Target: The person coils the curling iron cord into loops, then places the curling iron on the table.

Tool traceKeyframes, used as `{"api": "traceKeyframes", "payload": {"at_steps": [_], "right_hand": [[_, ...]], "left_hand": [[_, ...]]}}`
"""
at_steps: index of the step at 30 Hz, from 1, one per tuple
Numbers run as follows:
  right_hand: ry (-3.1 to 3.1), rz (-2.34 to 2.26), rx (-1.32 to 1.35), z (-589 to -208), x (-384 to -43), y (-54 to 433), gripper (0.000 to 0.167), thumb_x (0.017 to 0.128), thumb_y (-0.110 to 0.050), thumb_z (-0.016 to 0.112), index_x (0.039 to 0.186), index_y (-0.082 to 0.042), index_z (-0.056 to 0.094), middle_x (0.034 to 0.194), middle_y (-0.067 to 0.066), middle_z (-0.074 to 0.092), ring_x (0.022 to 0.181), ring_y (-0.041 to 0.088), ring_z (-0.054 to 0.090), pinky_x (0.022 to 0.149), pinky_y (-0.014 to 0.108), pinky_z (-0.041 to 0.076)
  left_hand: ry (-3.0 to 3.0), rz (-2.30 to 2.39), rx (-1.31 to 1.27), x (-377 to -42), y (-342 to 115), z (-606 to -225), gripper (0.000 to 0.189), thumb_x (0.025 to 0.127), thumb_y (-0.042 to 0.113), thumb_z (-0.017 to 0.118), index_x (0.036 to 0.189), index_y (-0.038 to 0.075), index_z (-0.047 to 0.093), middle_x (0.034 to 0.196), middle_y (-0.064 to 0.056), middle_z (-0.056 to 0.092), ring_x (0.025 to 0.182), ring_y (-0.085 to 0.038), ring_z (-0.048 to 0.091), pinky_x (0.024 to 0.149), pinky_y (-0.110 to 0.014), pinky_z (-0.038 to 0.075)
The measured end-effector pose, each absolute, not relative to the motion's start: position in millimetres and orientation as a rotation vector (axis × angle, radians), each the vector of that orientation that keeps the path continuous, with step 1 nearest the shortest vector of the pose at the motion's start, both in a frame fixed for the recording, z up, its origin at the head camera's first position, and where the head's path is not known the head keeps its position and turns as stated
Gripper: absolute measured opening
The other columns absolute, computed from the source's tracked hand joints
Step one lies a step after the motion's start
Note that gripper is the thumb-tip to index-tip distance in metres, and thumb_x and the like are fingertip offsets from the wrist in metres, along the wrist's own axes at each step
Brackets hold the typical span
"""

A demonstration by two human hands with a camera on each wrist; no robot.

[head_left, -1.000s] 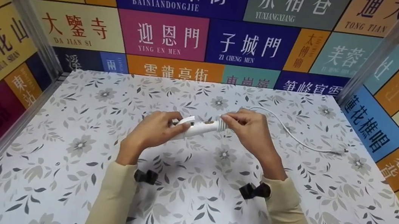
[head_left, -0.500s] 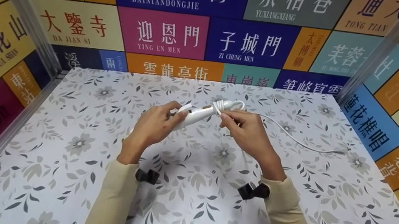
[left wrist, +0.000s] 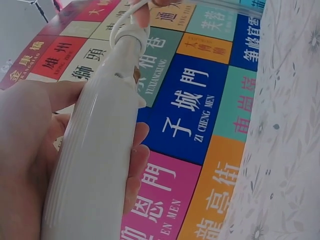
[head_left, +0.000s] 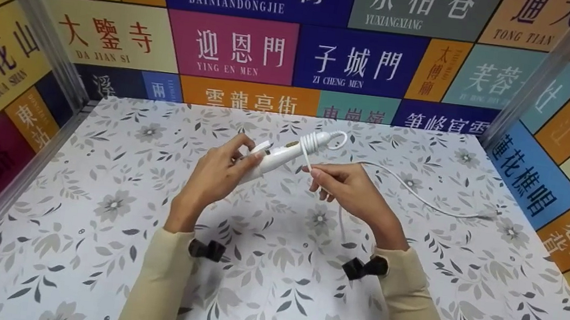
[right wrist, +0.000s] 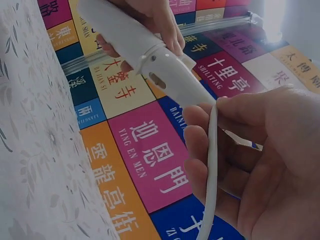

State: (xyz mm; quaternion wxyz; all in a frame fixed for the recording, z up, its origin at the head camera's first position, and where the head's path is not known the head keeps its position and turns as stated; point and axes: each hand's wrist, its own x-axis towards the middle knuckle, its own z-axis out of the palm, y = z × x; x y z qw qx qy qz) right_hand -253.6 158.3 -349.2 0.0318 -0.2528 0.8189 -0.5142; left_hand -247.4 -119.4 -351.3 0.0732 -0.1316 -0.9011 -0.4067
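Observation:
A white curling iron [head_left: 281, 158] is raised at a slant over the table, its handle end up and to the right. My left hand [head_left: 217, 169] grips its body, thumb by the small lever [head_left: 263, 146]. White cord coils [head_left: 311, 142] circle the handle close to the end, where a loop [head_left: 341, 141] sticks out. Just below them, my right hand [head_left: 349, 187] pinches a taut strand of the cord [right wrist: 212, 165] between thumb and fingers. In the left wrist view the ribbed side of the iron [left wrist: 92, 145] lies against the palm.
The cord's free length [head_left: 422, 196] curves across the flower-patterned table [head_left: 246, 296] to its plug end [head_left: 489, 214] at the right. Printed sign panels [head_left: 239, 48] wall the back and both sides. Each sleeve cuff bears a black wrist mount [head_left: 365, 268].
The iron's handle end has tilted upward, lifting into clearer view. My right hand has drawn the cord from beside the handle end to below it, and the coils show more plainly.

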Motion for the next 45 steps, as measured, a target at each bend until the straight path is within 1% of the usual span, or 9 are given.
{"api": "traceKeyframes", "payload": {"at_steps": [7, 12, 19, 27, 29, 33, 35, 40, 45], "right_hand": [[2.461, -1.512, -0.783, -354, -262, 164, 0.028, 0.103, -0.023, 0.056, 0.12, -0.008, 0.073, 0.091, 0.014, 0.073, 0.069, 0.011, 0.064, 0.065, 0.029, 0.054], [2.436, -1.448, -0.721, -362, -270, 169, 0.029, 0.103, -0.027, 0.056, 0.112, -0.007, 0.075, 0.097, 0.007, 0.075, 0.068, 0.013, 0.062, 0.065, 0.027, 0.053], [2.553, -1.365, -0.499, -375, -279, 173, 0.039, 0.097, -0.046, 0.061, 0.097, -0.012, 0.079, 0.07, -0.003, 0.065, 0.06, 0.014, 0.052, 0.057, 0.025, 0.043], [2.651, -1.412, -0.228, -378, -281, 175, 0.053, 0.081, -0.068, 0.07, 0.077, -0.015, 0.073, 0.068, -0.002, 0.06, 0.058, 0.015, 0.036, 0.059, 0.031, 0.034], [2.65, -1.433, -0.205, -378, -281, 176, 0.051, 0.08, -0.066, 0.072, 0.082, -0.015, 0.076, 0.075, -0.002, 0.067, 0.064, 0.015, 0.048, 0.066, 0.033, 0.041], [2.682, -1.452, -0.241, -379, -282, 176, 0.042, 0.086, -0.052, 0.074, 0.097, -0.012, 0.078, 0.103, 0.006, 0.077, 0.098, 0.021, 0.069, 0.087, 0.04, 0.052], [2.724, -1.457, -0.268, -379, -283, 175, 0.032, 0.088, -0.042, 0.075, 0.095, -0.011, 0.077, 0.102, 0.008, 0.076, 0.095, 0.023, 0.07, 0.085, 0.04, 0.054], [2.8, -1.533, -0.388, -380, -284, 177, 0.017, 0.089, -0.015, 0.075, 0.076, -0.006, 0.068, 0.074, -0.001, 0.066, 0.069, 0.011, 0.056, 0.07, 0.029, 0.046], [2.653, -1.689, -0.416, -379, -284, 179, 0.012, 0.09, -0.003, 0.068, 0.096, 0.004, 0.076, 0.087, -0.002, 0.073, 0.078, 0.007, 0.06, 0.072, 0.023, 0.049]], "left_hand": [[-2.682, -1.285, -0.397, -248, -122, -348, 0.033, 0.1, 0.051, 0.052, 0.12, 0.024, 0.058, 0.104, -0.01, 0.074, 0.086, -0.024, 0.067, 0.072, -0.039, 0.051], [-2.663, -1.33, -0.392, -247, -125, -346, 0.034, 0.1, 0.051, 0.053, 0.12, 0.024, 0.059, 0.103, -0.011, 0.073, 0.086, -0.024, 0.067, 0.072, -0.038, 0.051], [-2.671, -1.362, -0.436, -247, -129, -348, 0.031, 0.099, 0.047, 0.056, 0.118, 0.022, 0.06, 0.102, -0.011, 0.074, 0.087, -0.024, 0.066, 0.075, -0.037, 0.05], [-2.698, -1.346, -0.554, -246, -130, -347, 0.029, 0.099, 0.042, 0.059, 0.116, 0.02, 0.063, 0.098, -0.012, 0.074, 0.083, -0.023, 0.065, 0.073, -0.035, 0.05], [-2.707, -1.356, -0.587, -246, -130, -347, 0.028, 0.099, 0.042, 0.06, 0.116, 0.02, 0.064, 0.099, -0.013, 0.074, 0.083, -0.023, 0.065, 0.073, -0.034, 0.05], [-2.723, -1.373, -0.651, -246, -129, -348, 0.027, 0.099, 0.04, 0.061, 0.115, 0.019, 0.065, 0.098, -0.012, 0.073, 0.082, -0.022, 0.064, 0.073, -0.034, 0.051], [-2.73, -1.374, -0.679, -246, -128, -349, 0.027, 0.098, 0.039, 0.062, 0.115, 0.019, 0.065, 0.097, -0.012, 0.073, 0.081, -0.022, 0.064, 0.073, -0.034, 0.051], [-2.773, -1.299, -0.727, -246, -127, -350, 0.03, 0.095, 0.043, 0.066, 0.115, 0.021, 0.066, 0.094, -0.008, 0.073, 0.077, -0.019, 0.062, 0.07, -0.033, 0.05], [-2.826, -1.194, -0.738, -245, -126, -352, 0.033, 0.089, 0.047, 0.072, 0.112, 0.023, 0.069, 0.092, -0.004, 0.073, 0.074, -0.018, 0.059, 0.066, -0.032, 0.049]]}}
